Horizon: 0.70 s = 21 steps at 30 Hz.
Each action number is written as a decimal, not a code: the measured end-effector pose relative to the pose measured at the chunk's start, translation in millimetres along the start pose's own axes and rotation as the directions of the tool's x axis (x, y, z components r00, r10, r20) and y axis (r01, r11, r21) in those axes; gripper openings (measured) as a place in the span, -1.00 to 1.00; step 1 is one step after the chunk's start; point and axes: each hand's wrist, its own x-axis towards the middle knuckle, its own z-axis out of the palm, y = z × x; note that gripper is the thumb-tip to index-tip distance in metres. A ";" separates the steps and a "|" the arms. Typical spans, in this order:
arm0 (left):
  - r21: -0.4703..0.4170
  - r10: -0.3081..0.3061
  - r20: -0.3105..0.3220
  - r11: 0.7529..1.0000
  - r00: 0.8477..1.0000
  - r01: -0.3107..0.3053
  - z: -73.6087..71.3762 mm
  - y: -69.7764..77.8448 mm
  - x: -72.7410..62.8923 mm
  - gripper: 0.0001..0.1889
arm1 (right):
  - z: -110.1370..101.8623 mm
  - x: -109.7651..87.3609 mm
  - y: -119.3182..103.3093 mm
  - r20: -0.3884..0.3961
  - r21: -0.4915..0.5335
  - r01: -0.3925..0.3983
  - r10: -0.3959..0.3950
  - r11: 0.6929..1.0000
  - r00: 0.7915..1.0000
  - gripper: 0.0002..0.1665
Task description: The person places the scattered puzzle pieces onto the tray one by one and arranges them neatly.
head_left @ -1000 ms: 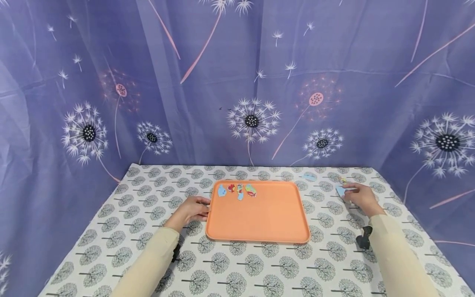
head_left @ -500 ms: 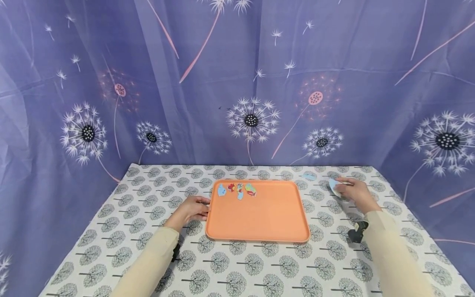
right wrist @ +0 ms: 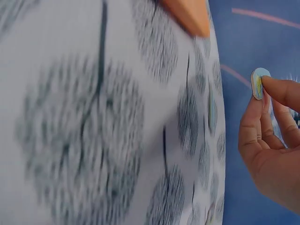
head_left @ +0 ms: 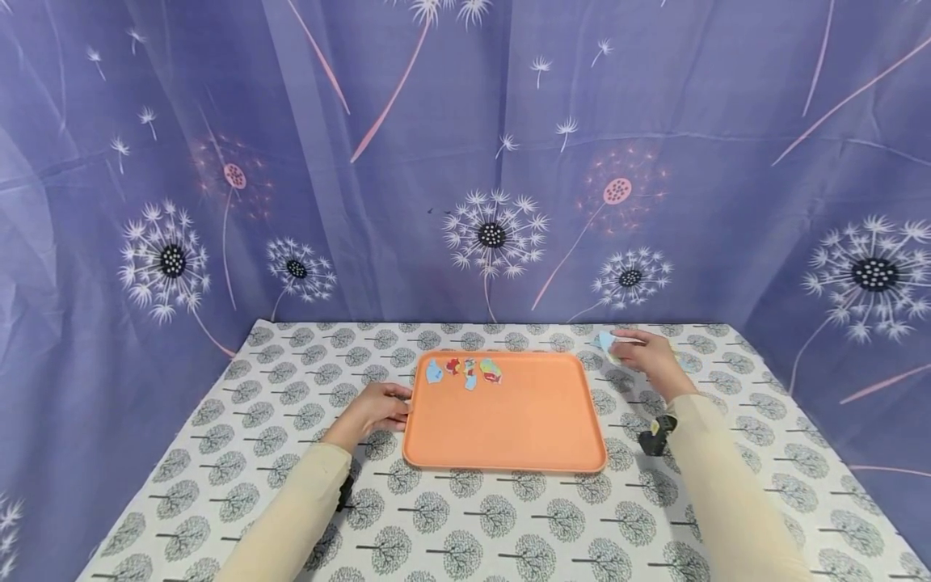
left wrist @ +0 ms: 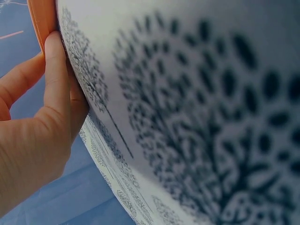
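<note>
My left hand (head_left: 377, 411) holds the left edge of an orange tray (head_left: 531, 420); in the left wrist view the fingertips meet at its rim (left wrist: 43, 28). Over the table's back right, my right hand (head_left: 647, 356) pinches a small flat light-blue puzzle piece (head_left: 605, 338) between thumb and fingers. The right wrist view shows this piece (right wrist: 258, 84) raised off the cloth, with a thin pale edge and a yellow-green mark. Along the tray's back left lie a blue piece (head_left: 434, 371), a red piece (head_left: 452, 366), a multicoloured piece (head_left: 469, 372) and a green-and-red piece (head_left: 490, 371).
Another flat piece (head_left: 686, 362) lies partly behind the right hand. A thin light-blue piece (right wrist: 212, 110) rests on the cloth in the right wrist view. The table wears a tree-patterned cloth (head_left: 465, 537). A purple dandelion curtain (head_left: 407, 202) hangs behind.
My right hand has lifted the light-blue piece from the right side of the table and carried it left, towards the tray's back right corner. The left hand and tray stay put.
</note>
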 end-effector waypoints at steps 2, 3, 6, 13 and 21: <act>0.000 -0.001 0.000 1.000 1.000 0.001 -0.1 0.0 0.0 -0.63 | 9.6 3.5 -5.0 0.004 0.038 0.003 -0.003 0.999 1.000 -0.31; 0.001 -0.001 -0.001 1.000 1.000 0.001 -0.2 0.0 0.2 -0.63 | 14.1 5.2 -7.4 0.006 0.059 0.006 -0.006 0.998 1.000 -0.33; 0.007 0.003 0.000 1.000 1.000 -0.003 -0.3 -0.5 0.2 -0.63 | 26.6 7.9 -14.2 0.025 0.084 0.023 -0.025 0.996 0.999 -0.37; 0.016 0.005 -0.001 1.000 1.000 -0.005 0.4 -0.2 0.1 -0.63 | 52.6 13.1 -23.1 0.043 0.109 0.057 -0.062 0.992 0.997 -0.40; 0.024 0.008 -0.012 1.000 1.000 -0.007 0.9 0.5 -1.6 -0.62 | 83.4 15.6 -31.5 0.040 0.177 0.040 -0.048 0.983 0.998 -0.45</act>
